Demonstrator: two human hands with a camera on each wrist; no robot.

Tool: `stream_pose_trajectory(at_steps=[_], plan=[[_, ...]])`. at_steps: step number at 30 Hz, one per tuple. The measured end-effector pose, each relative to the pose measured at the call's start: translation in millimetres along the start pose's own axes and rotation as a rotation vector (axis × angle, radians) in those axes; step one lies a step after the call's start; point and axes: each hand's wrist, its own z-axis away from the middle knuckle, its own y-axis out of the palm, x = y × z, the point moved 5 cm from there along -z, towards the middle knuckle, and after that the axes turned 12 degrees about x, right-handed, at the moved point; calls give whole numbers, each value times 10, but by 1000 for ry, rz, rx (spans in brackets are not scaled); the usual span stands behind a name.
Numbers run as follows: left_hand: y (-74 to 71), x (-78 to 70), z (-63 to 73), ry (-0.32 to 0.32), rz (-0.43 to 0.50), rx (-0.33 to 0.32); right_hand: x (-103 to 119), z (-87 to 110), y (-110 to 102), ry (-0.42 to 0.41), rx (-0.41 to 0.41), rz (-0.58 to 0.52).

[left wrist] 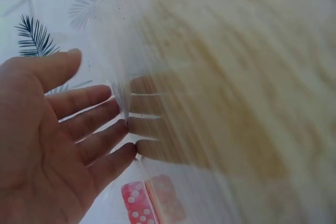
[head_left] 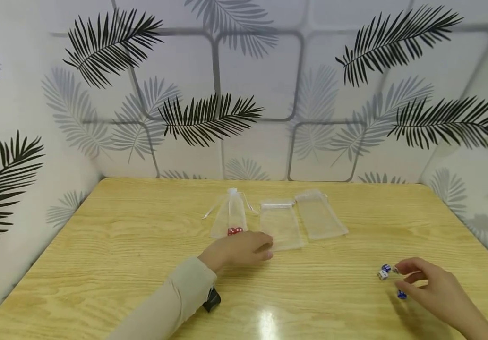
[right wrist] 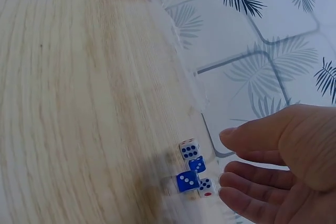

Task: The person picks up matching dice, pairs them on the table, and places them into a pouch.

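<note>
My left hand [head_left: 239,249] is over the lower left part of the middle sheer white drawstring bag [head_left: 281,224], its fingers loosely extended. In the left wrist view, fingertips touch the surface and nothing is gripped. Just behind this hand lies another sheer bag [head_left: 231,208] with red dice [head_left: 235,230] in it. At the right, my right hand [head_left: 437,288] hovers beside a small group of blue and white dice, thumb and fingers apart. The right wrist view shows a blue die [right wrist: 188,180] and a white die [right wrist: 189,149] close to the fingertips.
A third sheer bag [head_left: 320,215] lies flat to the right of the middle one. The wooden table [head_left: 141,226] meets a leaf-patterned wall covering [head_left: 261,151] at its back edge. A black object [head_left: 212,300] shows at the left wrist.
</note>
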Motion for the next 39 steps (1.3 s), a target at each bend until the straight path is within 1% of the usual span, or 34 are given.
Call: stream_pose_trajectory(at_steps=[4,7,9,13,15,17,22,25,29,35,39], plan=[[-7,-41,7,13,-85,7,-71,29,16,44,23,15],[-10,-48,15,1,-116,17,-125,38,44,61,53,22],[-4,-32,24,-17,-106,29,-162,31,73,70,87,24],[23,18,39,-57,-45,39,-220,-9,137,89,157,24],[35,28,40,-68,-30,32,-240,-22,163,92,171,33],[36,24,43,-85,-24,15,-256,-25,187,99,179,30],[31,-15,54,-127,-32,-10,-278,-16,212,98,163,-5],[31,-33,67,-141,-41,-8,-284,-12,215,98,165,-27],[44,-43,89,-155,-45,13,-286,-15,216,104,181,-42],[83,-34,95,-171,-37,33,-292,-30,232,148,230,-67],[105,-13,82,-172,-56,32,-285,-35,258,165,237,-62]])
